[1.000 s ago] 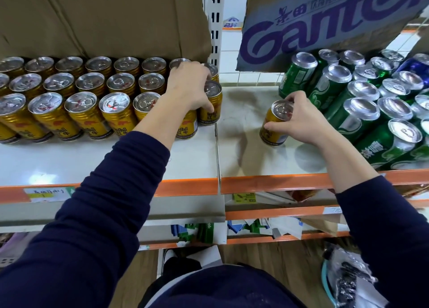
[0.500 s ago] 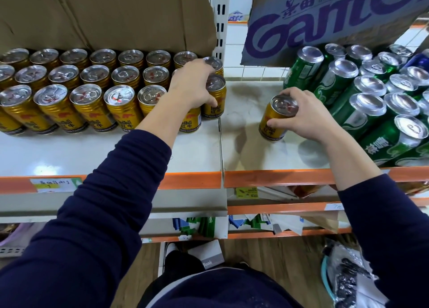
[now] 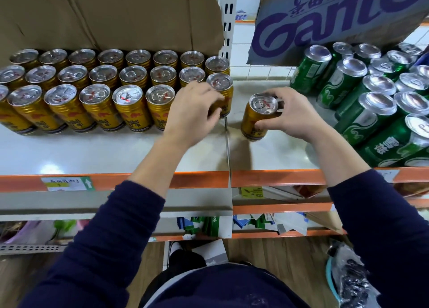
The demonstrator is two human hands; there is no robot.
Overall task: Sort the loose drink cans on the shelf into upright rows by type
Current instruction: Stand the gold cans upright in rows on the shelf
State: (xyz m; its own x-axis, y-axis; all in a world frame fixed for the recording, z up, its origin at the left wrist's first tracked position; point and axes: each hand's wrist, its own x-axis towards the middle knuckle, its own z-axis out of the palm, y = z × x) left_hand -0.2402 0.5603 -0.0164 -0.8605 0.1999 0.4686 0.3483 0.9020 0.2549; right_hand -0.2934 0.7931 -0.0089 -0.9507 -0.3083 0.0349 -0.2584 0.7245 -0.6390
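Note:
Gold drink cans [image 3: 97, 99] stand upright in three rows on the left part of the white shelf [image 3: 104, 154]. My left hand [image 3: 192, 113] is curled round the side of the gold can [image 3: 220, 85] at the right end of these rows; the hand is blurred and hides the front-row spot beneath it. My right hand [image 3: 294, 115] grips a single upright gold can [image 3: 251, 124] from the right, just right of the seam between the two shelf boards. Green cans [image 3: 362, 113] stand in rows at the far right.
A brown cardboard box [image 3: 116, 13] hangs over the back of the gold rows, and a printed carton [image 3: 325, 17] over the green cans. A slotted white post [image 3: 226, 17] rises between them. The orange shelf edge [image 3: 278, 176] runs along the front; lower shelves hold papers.
My right hand has brought its gold can leftward, close to the seam and the gold rows. My left hand has shifted slightly down and forward at the row's right end.

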